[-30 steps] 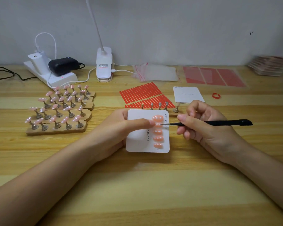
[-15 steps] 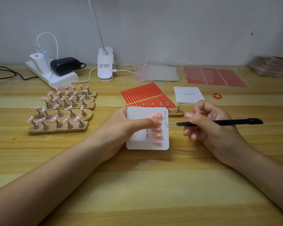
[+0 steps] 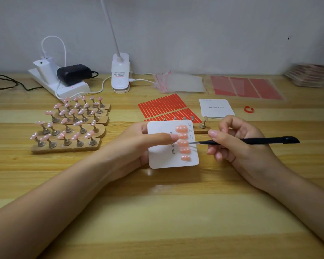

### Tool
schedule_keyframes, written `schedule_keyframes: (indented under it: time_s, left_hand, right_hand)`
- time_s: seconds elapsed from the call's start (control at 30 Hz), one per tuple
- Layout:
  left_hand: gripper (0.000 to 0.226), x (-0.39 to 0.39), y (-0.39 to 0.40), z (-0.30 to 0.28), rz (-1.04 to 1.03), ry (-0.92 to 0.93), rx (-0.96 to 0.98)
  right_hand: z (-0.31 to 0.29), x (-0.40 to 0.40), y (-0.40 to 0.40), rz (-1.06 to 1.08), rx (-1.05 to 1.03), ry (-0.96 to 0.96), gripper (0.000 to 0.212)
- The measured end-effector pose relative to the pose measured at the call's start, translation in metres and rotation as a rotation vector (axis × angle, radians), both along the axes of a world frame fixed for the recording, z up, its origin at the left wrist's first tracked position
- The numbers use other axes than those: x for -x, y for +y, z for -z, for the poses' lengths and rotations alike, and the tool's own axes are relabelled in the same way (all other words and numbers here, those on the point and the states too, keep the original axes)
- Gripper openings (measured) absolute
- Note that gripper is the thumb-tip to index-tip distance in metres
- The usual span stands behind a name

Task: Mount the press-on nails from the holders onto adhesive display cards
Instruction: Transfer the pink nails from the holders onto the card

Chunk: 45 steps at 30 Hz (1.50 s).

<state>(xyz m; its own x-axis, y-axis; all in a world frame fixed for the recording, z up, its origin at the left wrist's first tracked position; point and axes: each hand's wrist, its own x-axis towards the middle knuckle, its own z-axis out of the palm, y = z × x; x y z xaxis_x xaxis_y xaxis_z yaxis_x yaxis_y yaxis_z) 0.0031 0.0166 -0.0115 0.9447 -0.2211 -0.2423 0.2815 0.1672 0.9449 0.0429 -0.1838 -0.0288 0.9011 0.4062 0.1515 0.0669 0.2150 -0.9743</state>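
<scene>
We are holding a white display card (image 3: 165,157) just above the wooden table (image 3: 157,221) in our left hand (image 3: 137,146), fingers curled behind it and the thumb lying across its face, the thumb tip pressing just beside the second nail. Five pink press-on nails (image 3: 183,144) are sitting in a column along the card's right side. Our right hand (image 3: 238,144) is pinching a thin black tool (image 3: 251,141) between thumb and fingers, and the tool's fine tip is touching the right edge of the third nail, so the card is lying directly left of that grip.

Just behind the card, an emptied wooden holder (image 3: 202,128) with bare pegs is peeking out. Further left, rows of wooden holders (image 3: 69,128) are carrying more pink nails on metal stands. Beyond the card, red adhesive strips (image 3: 163,107) are lying next to a stack of blank cards (image 3: 216,108) and a small red ring (image 3: 248,109). At the wall, a power strip (image 3: 64,85) with chargers, a lamp base (image 3: 120,73), clear bags (image 3: 180,83) and red sheets (image 3: 245,86) are resting.
</scene>
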Motion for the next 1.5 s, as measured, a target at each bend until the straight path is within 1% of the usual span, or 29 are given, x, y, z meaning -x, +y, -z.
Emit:
schedule_keyframes:
  time_s: [0.07, 0.13, 0.23, 0.37, 0.57, 0.7, 0.77, 0.83, 0.9, 0.97, 1.0, 1.07, 1.17, 1.27, 1.4, 1.5]
  left_hand:
    - [0.028, -0.001, 0.002, 0.000, 0.018, 0.012, 0.036]
    - [0.038, -0.001, 0.003, 0.001, 0.041, 0.005, 0.026]
    - [0.043, -0.001, 0.002, 0.002, 0.050, -0.006, 0.019]
    - [0.042, -0.001, 0.002, 0.001, 0.044, -0.015, 0.006]
    - [0.033, 0.001, 0.001, 0.002, 0.022, -0.019, -0.022]
    - [0.032, 0.000, -0.001, 0.004, 0.013, -0.047, -0.087]
    - [0.032, -0.001, -0.001, 0.004, 0.012, -0.058, -0.119]
    - [0.036, -0.001, 0.001, 0.004, 0.015, -0.029, -0.062]
    - [0.042, -0.002, 0.003, 0.002, 0.028, -0.009, -0.024]
    - [0.044, -0.001, 0.003, 0.002, 0.039, -0.016, -0.030]
    - [0.043, -0.001, 0.003, 0.002, 0.043, -0.020, -0.033]
    - [0.043, -0.001, 0.003, 0.002, 0.050, -0.022, -0.034]
    - [0.041, -0.001, 0.003, 0.002, 0.059, -0.022, -0.024]
    - [0.037, -0.001, 0.004, 0.002, 0.069, -0.021, -0.006]
    - [0.041, -0.001, 0.004, 0.001, 0.072, -0.016, -0.015]
    - [0.041, -0.001, 0.004, 0.001, 0.076, -0.014, -0.012]
  right_hand:
    - [0.000, 0.000, 0.000, -0.001, -0.007, 0.009, 0.023]
    - [-0.001, 0.001, 0.001, -0.007, 0.001, 0.009, 0.024]
    - [-0.001, 0.001, 0.001, -0.013, 0.010, 0.009, 0.024]
    - [-0.001, 0.001, 0.001, -0.023, 0.017, -0.003, 0.022]
    - [-0.002, 0.001, 0.000, -0.029, 0.048, -0.058, 0.020]
    - [-0.006, 0.005, -0.001, -0.001, 0.120, -0.212, 0.025]
    - [-0.011, 0.007, 0.000, -0.002, 0.170, -0.287, 0.033]
    - [-0.014, 0.008, 0.000, -0.021, 0.170, -0.305, 0.034]
    - [-0.014, 0.006, 0.001, -0.031, 0.091, -0.210, 0.034]
    - [-0.012, 0.003, 0.000, -0.041, -0.013, -0.029, 0.026]
    - [-0.011, 0.001, -0.001, -0.051, -0.045, 0.044, 0.025]
    - [-0.009, -0.001, -0.001, -0.081, -0.060, 0.119, 0.026]
    - [-0.007, -0.001, -0.001, -0.105, -0.034, 0.130, 0.022]
    - [-0.006, -0.002, 0.000, -0.119, -0.013, 0.113, 0.023]
    - [-0.005, -0.002, -0.001, -0.129, -0.007, 0.096, 0.021]
    - [-0.004, -0.003, -0.001, -0.140, -0.014, 0.081, 0.025]
